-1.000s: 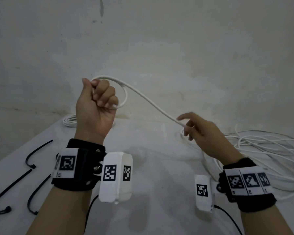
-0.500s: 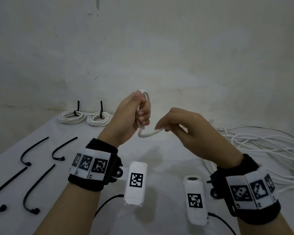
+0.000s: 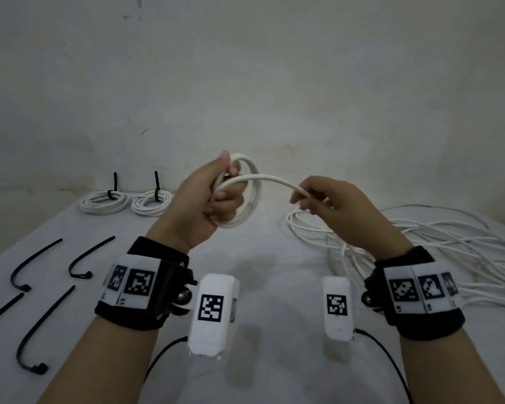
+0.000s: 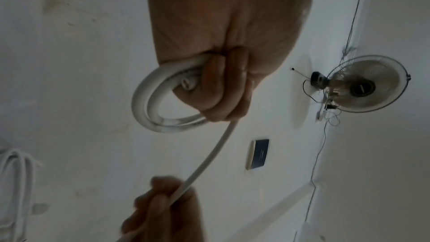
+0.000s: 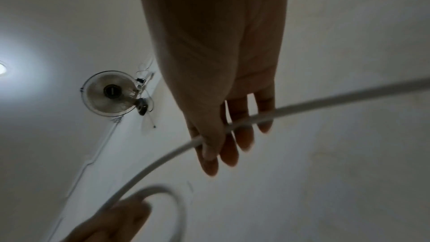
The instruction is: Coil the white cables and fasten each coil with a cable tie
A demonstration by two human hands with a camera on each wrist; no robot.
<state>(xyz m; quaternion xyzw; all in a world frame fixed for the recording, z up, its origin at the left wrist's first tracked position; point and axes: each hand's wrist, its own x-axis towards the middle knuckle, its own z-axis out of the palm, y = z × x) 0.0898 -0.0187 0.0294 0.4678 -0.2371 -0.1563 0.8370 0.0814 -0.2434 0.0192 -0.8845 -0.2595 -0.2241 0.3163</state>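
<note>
My left hand (image 3: 216,196) is raised over the table and grips a small coil of white cable (image 3: 252,199), a couple of loops wide. The left wrist view shows the coil (image 4: 149,102) held under curled fingers (image 4: 218,87), with the cable's cut end inside. From the coil a strand arcs right to my right hand (image 3: 312,199), which pinches the cable (image 5: 244,120) between thumb and fingers. The rest of the cable drops into a loose white tangle (image 3: 420,243) on the right of the table.
Two finished coils (image 3: 105,201) (image 3: 152,201), each with a black tie, lie at the table's far left. Several loose black cable ties (image 3: 35,260) (image 3: 88,258) (image 3: 41,330) lie along the left side. A wall rises behind the white table (image 3: 274,287).
The hands have drawn apart after meeting half a second ago. The left hand now holds one more loop in the coil, and the right hand has slid out along the strand.
</note>
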